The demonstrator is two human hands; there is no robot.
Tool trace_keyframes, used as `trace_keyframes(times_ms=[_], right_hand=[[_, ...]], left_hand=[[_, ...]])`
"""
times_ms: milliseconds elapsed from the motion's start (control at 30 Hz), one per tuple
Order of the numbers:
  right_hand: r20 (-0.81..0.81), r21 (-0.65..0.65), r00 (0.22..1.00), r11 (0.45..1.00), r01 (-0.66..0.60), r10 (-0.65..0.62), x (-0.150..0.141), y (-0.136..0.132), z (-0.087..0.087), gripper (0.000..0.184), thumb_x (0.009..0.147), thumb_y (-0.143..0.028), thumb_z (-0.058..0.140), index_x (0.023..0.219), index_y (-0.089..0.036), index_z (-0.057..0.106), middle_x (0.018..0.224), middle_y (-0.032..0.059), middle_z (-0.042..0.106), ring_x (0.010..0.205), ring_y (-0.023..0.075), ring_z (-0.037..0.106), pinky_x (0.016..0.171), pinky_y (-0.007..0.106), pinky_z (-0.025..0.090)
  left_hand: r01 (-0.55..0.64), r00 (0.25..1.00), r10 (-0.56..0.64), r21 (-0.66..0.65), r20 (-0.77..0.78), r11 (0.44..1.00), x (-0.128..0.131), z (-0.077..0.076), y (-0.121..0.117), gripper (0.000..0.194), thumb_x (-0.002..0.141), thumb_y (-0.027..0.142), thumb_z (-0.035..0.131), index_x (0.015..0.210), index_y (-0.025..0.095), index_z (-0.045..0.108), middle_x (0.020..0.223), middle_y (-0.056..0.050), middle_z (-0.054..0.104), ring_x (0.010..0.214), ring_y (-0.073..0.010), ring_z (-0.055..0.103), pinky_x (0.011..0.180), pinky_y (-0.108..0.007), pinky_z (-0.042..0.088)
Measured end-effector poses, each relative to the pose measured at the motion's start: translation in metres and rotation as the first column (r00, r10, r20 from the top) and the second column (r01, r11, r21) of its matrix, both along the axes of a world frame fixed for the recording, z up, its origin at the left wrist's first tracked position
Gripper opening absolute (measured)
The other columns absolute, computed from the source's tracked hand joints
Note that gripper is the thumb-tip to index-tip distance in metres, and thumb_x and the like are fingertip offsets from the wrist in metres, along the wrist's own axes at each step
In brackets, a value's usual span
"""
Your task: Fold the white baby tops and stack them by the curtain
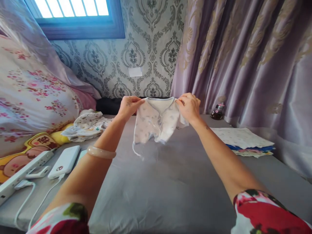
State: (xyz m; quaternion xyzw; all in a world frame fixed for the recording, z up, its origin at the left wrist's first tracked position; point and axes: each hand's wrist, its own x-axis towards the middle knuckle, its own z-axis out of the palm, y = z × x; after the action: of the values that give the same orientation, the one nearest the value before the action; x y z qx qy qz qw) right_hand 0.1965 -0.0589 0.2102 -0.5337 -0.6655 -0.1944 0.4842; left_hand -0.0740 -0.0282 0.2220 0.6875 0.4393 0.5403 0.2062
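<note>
**Small shirt [146, 125] hangs open between two hands over a grey sheet [170, 191]**

The grey sheet spreads across the foreground and back towards a patterned wall [151, 48]. A lilac curtain [234, 65] with gold motifs drapes down the right side, and a white floral cloth [36, 84] bulges at the left, below a blue-framed window [78, 22].

At the centre, the small shirt, pale with a faint print and light blue neck trim, hangs from its shoulder areas, neckline up, a thin tie dangling from its lower left corner. Whether its hem touches the sheet I cannot tell. Beyond it lies a dark item [109, 106], partly hidden.

The left hand [129, 107] pinches one shoulder of the small shirt between thumb and fingers; the right hand [188, 105] pinches the other the same way.

On the right lies a folded stack [243, 138], white on top with blue and pink layers below. On the left are loose clothes [87, 125], a yellow cartoon cushion [31, 148], a white power strip [24, 172], and a white power bank [65, 161] with a cable [46, 198] plugged in.

Smaller still are a dark bottle [217, 112] near the curtain, a pale bangle [101, 152] round the left forearm and a white card [135, 72] on the wall.
</note>
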Motion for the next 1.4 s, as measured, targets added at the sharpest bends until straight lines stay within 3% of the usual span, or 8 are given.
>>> trace_keyframes(times_ms=[400,633,833,967,1067,1167,1300,1400], right_hand=[[-0.087,-0.164,0.993,0.982,-0.090,0.076,-0.002,0.017,-0.006,0.023,0.094,-0.030,0.040,0.089,-0.020,0.059,0.087,0.0079,0.069,0.081,0.0208,0.061,0.075,0.030,0.042],[-0.121,-0.086,0.988,0.990,-0.111,0.100,-0.011,-0.011,-0.013,0.027,0.095,-0.035,0.039,0.092,-0.020,0.060,0.089,0.0088,0.070,0.083,0.0217,0.063,0.075,0.031,0.044],[-0.245,-0.116,0.940,0.955,-0.273,0.239,-0.006,-0.059,0.022,0.028,0.088,-0.043,0.053,0.082,-0.020,0.067,0.078,0.0047,0.070,0.072,0.0193,0.062,0.066,0.031,0.046],[-0.277,-0.333,0.924,0.875,-0.351,0.265,0.002,-0.049,0.023,0.028,0.084,-0.044,0.058,0.077,-0.018,0.069,0.070,0.0020,0.068,0.063,0.0161,0.059,0.058,0.027,0.043],[-0.172,-0.559,0.955,0.774,-0.297,0.242,0.003,-0.021,-0.014,0.028,0.083,-0.040,0.057,0.073,-0.017,0.069,0.068,0.0015,0.068,0.064,0.0163,0.060,0.056,0.026,0.041],[0.045,-0.705,0.985,0.704,-0.085,0.164,-0.004,0.001,-0.071,0.024,0.087,-0.031,0.052,0.081,-0.017,0.070,0.087,0.0067,0.073,0.082,0.0201,0.066,0.067,0.027,0.044],[0.300,-0.748,0.949,0.640,0.174,0.092,-0.016,0.004,-0.134,0.031,0.100,-0.031,0.035,0.108,-0.021,0.064,0.115,0.0132,0.068,0.104,0.0244,0.064,0.083,0.033,0.044],[0.396,-0.745,0.907,0.628,0.227,0.142,-0.019,0.002,-0.157,0.036,0.103,-0.031,0.027,0.116,-0.020,0.058,0.120,0.0151,0.064,0.106,0.0255,0.063,0.086,0.035,0.044]], left_hand=[[-0.098,0.995,0.098,0.004,0.011,0.995,0.016,-0.016,0.019,0.023,0.079,0.038,0.055,0.082,0.016,0.063,0.060,0.003,0.052,0.057,-0.0114,0.046,0.053,-0.022,0.034],[-0.251,0.960,0.274,0.261,-0.055,0.932,0.018,-0.022,-0.020,0.018,0.090,0.034,0.046,0.089,0.020,0.059,0.078,-0.001,0.059,0.077,-0.0153,0.054,0.069,-0.026,0.041],[-0.265,0.926,0.354,0.442,-0.130,0.857,-0.005,0.022,-0.089,0.018,0.087,0.036,0.055,0.085,0.021,0.064,0.079,-0.001,0.062,0.079,-0.0168,0.055,0.073,-0.028,0.044],[-0.213,0.897,0.302,0.284,-0.321,0.935,-0.022,0.040,-0.082,0.019,0.081,0.033,0.059,0.076,0.017,0.069,0.063,0.001,0.060,0.062,-0.0136,0.051,0.062,-0.026,0.041],[-0.098,0.846,0.090,0.011,-0.525,0.995,-0.030,0.008,-0.042,0.020,0.077,0.032,0.058,0.071,0.017,0.070,0.059,0.000,0.060,0.056,-0.0136,0.051,0.054,-0.024,0.038],[-0.024,0.743,-0.128,-0.217,-0.657,0.976,-0.025,-0.053,-0.003,0.021,0.077,0.030,0.054,0.071,0.018,0.070,0.063,-0.001,0.065,0.059,-0.0155,0.057,0.053,-0.023,0.040],[-0.160,0.609,-0.099,-0.243,-0.787,0.957,-0.006,-0.129,0.015,0.025,0.083,0.026,0.049,0.087,0.018,0.072,0.087,-0.009,0.074,0.080,-0.0196,0.066,0.068,-0.026,0.047],[-0.252,0.523,-0.066,-0.228,-0.850,0.940,0.004,-0.160,0.015,0.030,0.091,0.027,0.042,0.102,0.020,0.069,0.106,-0.012,0.072,0.096,-0.0226,0.066,0.076,-0.029,0.048]])
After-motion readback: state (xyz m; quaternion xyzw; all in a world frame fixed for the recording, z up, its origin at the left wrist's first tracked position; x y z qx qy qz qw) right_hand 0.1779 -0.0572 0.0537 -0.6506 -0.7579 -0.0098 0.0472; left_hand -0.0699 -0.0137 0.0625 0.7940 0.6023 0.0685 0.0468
